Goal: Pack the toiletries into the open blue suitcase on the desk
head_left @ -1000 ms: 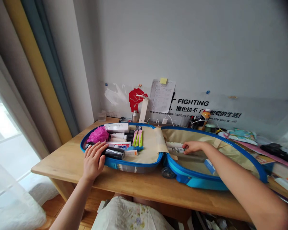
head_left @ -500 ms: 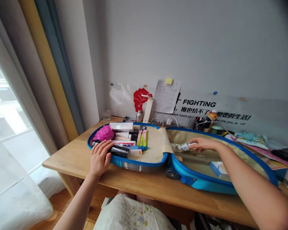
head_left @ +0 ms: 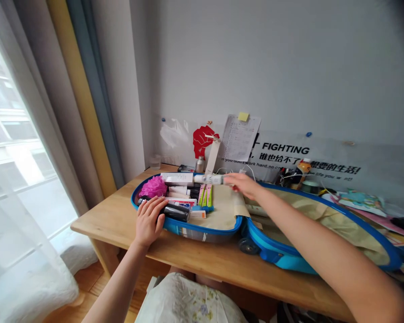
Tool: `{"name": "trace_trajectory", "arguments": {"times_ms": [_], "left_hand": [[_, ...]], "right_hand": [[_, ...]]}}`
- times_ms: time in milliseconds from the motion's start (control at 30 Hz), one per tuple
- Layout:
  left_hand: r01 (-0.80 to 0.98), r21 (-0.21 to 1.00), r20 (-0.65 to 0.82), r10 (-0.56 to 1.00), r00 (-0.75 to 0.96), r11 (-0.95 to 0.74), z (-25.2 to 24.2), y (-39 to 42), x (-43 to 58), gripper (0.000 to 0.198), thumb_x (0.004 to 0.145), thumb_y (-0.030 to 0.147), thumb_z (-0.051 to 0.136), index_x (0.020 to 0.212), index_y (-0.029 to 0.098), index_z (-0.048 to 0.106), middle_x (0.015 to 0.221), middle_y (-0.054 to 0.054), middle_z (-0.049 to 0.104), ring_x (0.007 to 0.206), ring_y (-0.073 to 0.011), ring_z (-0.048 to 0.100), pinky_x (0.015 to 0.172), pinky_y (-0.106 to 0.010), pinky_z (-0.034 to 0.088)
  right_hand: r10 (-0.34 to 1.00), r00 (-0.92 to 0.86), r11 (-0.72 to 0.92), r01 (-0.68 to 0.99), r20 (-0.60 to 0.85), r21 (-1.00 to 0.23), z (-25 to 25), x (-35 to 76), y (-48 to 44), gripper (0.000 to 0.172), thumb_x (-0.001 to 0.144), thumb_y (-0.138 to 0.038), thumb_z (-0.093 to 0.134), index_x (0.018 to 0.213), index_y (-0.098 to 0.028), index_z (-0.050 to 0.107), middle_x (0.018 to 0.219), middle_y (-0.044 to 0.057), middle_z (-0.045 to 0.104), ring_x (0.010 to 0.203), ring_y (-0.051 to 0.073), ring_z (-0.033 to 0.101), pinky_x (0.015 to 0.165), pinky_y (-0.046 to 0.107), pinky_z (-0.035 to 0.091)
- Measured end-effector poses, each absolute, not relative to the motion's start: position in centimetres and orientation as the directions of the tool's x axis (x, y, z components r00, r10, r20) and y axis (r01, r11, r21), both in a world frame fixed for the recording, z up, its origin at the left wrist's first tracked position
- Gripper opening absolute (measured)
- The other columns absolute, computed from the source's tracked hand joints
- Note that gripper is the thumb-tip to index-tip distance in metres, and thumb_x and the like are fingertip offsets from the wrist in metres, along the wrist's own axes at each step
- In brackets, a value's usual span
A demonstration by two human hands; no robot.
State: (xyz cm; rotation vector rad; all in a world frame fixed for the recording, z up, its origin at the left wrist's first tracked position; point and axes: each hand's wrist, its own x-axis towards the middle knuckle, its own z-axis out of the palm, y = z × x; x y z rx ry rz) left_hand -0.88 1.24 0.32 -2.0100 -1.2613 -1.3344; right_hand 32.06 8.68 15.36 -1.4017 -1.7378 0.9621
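Note:
A blue suitcase (head_left: 218,234) lies spread open on the wooden desk, its two halves side by side. In its left half are a pink bath puff (head_left: 153,186), a black bottle (head_left: 177,212), a white box (head_left: 177,179), a toothpaste box (head_left: 183,202), several tubes and green-and-pink sticks (head_left: 205,195). My left hand (head_left: 150,220) rests over the near left rim and the end of the black bottle, fingers laid out flat. My right hand (head_left: 240,184) grips a small white bottle (head_left: 213,179) by one end, above the back of the left half.
Behind the suitcase stand a white desk lamp (head_left: 212,156), a metal bottle (head_left: 199,164) and a clear cup (head_left: 155,161). An orange-capped bottle (head_left: 302,172), a green jar (head_left: 310,186) and colourful packets (head_left: 363,199) sit at the right. A curtain (head_left: 90,98) hangs at the left.
My right hand has carried the small bottle leftward from the right half to the back of the left half. My left hand stays on the rim. The view has shifted slightly.

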Motion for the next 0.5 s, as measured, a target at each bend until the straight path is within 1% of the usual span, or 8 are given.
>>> {"name": "trace_trajectory", "arguments": {"times_ms": [67,200,267,367,433,500], "left_hand": [[0.855,0.136,0.877,0.462,0.131,-0.501,0.4,1.2,-0.9,0.041,0.097,0.036,0.034,0.124,0.023,0.062,0.127,-0.007,0.065,0.124,-0.0236,0.054,0.111,-0.04,0.029],[0.855,0.128,0.881,0.453,0.135,-0.503,0.4,1.2,-0.9,0.04,0.097,0.035,0.034,0.124,0.022,0.062,0.128,-0.007,0.065,0.124,-0.023,0.054,0.11,-0.04,0.03],[0.855,0.129,0.879,0.456,0.136,-0.502,0.4,1.2,-0.9,0.04,0.097,0.034,0.034,0.124,0.022,0.062,0.128,-0.007,0.065,0.124,-0.0228,0.054,0.11,-0.04,0.03],[0.854,0.136,0.875,0.465,0.135,-0.503,0.4,1.2,-0.9,0.041,0.097,0.034,0.034,0.125,0.022,0.061,0.128,-0.007,0.065,0.125,-0.0231,0.053,0.11,-0.04,0.029],[0.853,0.128,0.88,0.455,0.139,-0.506,0.4,1.2,-0.9,0.04,0.097,0.034,0.035,0.125,0.022,0.061,0.128,-0.007,0.065,0.124,-0.0231,0.054,0.11,-0.04,0.03],[0.853,0.112,0.886,0.439,0.146,-0.51,0.4,1.2,-0.9,0.039,0.098,0.033,0.035,0.125,0.022,0.06,0.127,-0.007,0.065,0.124,-0.0231,0.054,0.11,-0.04,0.03]], "right_hand": [[0.975,-0.22,0.153,0.54,0.037,-0.827,14.3,27.9,8.9,0.038,0.074,-0.041,0.07,0.102,-0.016,0.067,0.068,-0.002,0.06,0.054,0.007,0.044,0.051,0.02,0.037],[0.964,-0.265,0.187,0.58,0.034,-0.793,12.2,22.7,9.4,0.036,0.077,-0.032,0.07,0.109,-0.015,0.067,0.069,-0.002,0.063,0.055,0.008,0.048,0.054,0.02,0.041],[0.96,-0.275,0.212,0.593,0.052,-0.777,11.4,21.3,9.8,0.037,0.078,-0.031,0.069,0.112,-0.016,0.067,0.075,-0.001,0.066,0.059,0.009,0.052,0.057,0.021,0.044],[0.956,-0.282,0.248,0.62,0.084,-0.744,10.4,20.3,10.4,0.037,0.077,-0.03,0.07,0.112,-0.017,0.068,0.085,0.001,0.069,0.071,0.011,0.059,0.066,0.022,0.046],[0.952,-0.292,0.267,0.64,0.093,-0.72,9.9,20.0,10.8,0.037,0.077,-0.029,0.071,0.112,-0.017,0.068,0.09,0.002,0.069,0.076,0.013,0.061,0.071,0.023,0.047],[0.948,-0.304,0.28,0.662,0.093,-0.696,9.4,19.9,11.1,0.038,0.077,-0.03,0.07,0.113,-0.017,0.068,0.091,0.003,0.07,0.078,0.014,0.061,0.073,0.025,0.048]]}}
